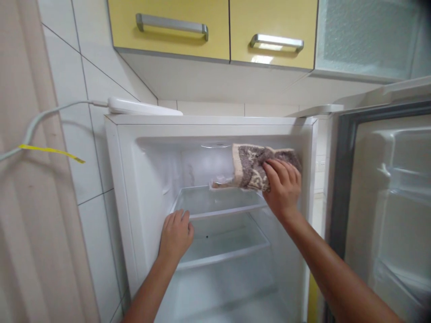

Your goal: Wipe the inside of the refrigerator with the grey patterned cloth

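Note:
My right hand (282,187) is closed on a grey-brown and cream patterned towel (251,166), up inside the open fridge (215,126) near its right wall. The towel is bunched, its cream hem hanging at the left. My left hand (177,234) rests at the left front corner of the upper glass shelf (218,202), its fingers bent over the shelf's front edge. Partly behind the towel, a clear plastic piece (222,183) with something brownish shows at the back of that shelf.
A lower glass shelf (225,240) has a small dark speck on it. The fridge door (387,188) stands open on the right. Yellow cabinets (171,38) hang above. A white device (141,106) with a cable (43,117) lies on the fridge top, beside a curtain (30,202).

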Action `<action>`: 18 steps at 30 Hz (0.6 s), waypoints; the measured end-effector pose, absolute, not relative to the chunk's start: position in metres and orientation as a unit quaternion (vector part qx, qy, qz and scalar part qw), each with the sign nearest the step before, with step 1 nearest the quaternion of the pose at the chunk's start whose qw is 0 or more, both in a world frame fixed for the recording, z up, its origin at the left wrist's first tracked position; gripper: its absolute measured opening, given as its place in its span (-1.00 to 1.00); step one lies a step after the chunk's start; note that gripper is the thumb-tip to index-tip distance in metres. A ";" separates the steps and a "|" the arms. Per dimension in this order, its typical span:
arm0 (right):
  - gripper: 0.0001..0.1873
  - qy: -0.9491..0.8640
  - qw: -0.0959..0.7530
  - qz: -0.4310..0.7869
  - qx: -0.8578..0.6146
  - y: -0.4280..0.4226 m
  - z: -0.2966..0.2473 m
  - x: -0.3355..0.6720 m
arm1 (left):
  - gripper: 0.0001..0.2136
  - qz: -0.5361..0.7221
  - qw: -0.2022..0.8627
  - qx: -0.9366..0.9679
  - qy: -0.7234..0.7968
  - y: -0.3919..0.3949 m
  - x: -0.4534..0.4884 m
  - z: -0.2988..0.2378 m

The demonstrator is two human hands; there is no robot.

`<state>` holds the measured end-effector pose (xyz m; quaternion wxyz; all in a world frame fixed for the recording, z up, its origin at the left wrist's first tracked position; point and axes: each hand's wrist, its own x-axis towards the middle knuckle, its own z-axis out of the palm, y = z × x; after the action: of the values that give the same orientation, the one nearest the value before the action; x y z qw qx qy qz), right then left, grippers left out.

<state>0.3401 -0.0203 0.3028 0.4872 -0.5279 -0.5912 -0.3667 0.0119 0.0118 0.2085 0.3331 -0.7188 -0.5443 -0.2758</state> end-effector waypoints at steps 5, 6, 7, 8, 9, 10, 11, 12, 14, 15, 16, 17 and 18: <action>-0.47 -0.652 0.231 -0.379 -0.615 0.018 0.313 0.350 | -0.65 -0.284 0.327 -0.723 -0.539 0.012 0.012 0.208; -0.47 -0.655 0.191 -0.372 -0.629 0.029 0.310 0.354 | -0.64 -0.284 0.323 -0.723 -0.540 0.012 0.012 0.208; -0.46 -0.657 0.157 -0.368 -0.638 0.038 0.306 0.358 | -0.64 -0.283 0.319 -0.724 -0.542 0.012 0.012 0.208; -0.41 -0.660 0.126 -0.366 -0.644 0.046 0.303 0.362 | -0.63 -0.281 0.316 -0.725 -0.544 0.013 0.012 0.208; -0.32 -0.663 0.097 -0.365 -0.646 0.053 0.301 0.365 | -0.63 -0.281 0.312 -0.726 -0.545 0.013 0.011 0.208; -0.25 -0.668 0.076 -0.363 -0.646 0.059 0.300 0.368 | -0.63 -0.281 0.310 -0.726 -0.545 0.013 0.011 0.207; -0.22 -0.671 0.069 -0.361 -0.644 0.065 0.300 0.371 | -0.63 -0.282 0.308 -0.726 -0.546 0.013 0.010 0.207; -0.21 -0.675 0.072 -0.359 -0.641 0.070 0.300 0.373 | -0.63 -0.283 0.308 -0.725 -0.547 0.013 0.010 0.207; -0.24 -0.681 0.097 -0.362 -0.629 0.083 0.304 0.375 | -0.63 -0.286 0.310 -0.722 -0.548 0.015 0.009 0.205; -0.25 -0.683 0.109 -0.368 -0.622 0.091 0.306 0.375 | -0.63 -0.289 0.311 -0.721 -0.548 0.017 0.008 0.204; -0.27 -0.684 0.116 -0.375 -0.615 0.101 0.309 0.375 | -0.63 -0.293 0.311 -0.719 -0.547 0.018 0.007 0.202; -0.30 -0.683 0.120 -0.383 -0.610 0.112 0.312 0.375 | -0.63 -0.299 0.311 -0.719 -0.545 0.021 0.006 0.201; -0.33 -0.682 0.120 -0.391 -0.607 0.124 0.316 0.374 | -0.64 -0.305 0.311 -0.719 -0.543 0.023 0.005 0.199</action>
<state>0.3743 0.1239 0.3158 0.1202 -0.6068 -0.6818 -0.3905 0.0053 0.0231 0.1991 0.3105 -0.7185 -0.5427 -0.3046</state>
